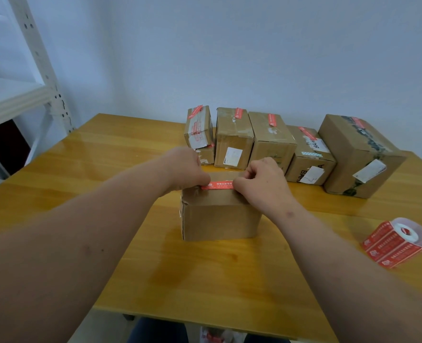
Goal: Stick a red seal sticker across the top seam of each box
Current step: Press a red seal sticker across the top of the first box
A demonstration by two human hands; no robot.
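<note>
left hand point(189, 169): pinches seal sticker point(217, 185) end, keeps it taut
right hand point(262, 179): pinches other end, aligning over cardboard box point(217, 214) seam

"BAH" on a taped box point(310, 154), sticker point(217, 185) characters unreadable (too small)

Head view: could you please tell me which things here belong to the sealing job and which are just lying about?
In the job:
- front box
- red seal sticker, held by left hand and right hand
- sticker roll
- back row of boxes

Lying about:
- white shelf rack
- table
</note>
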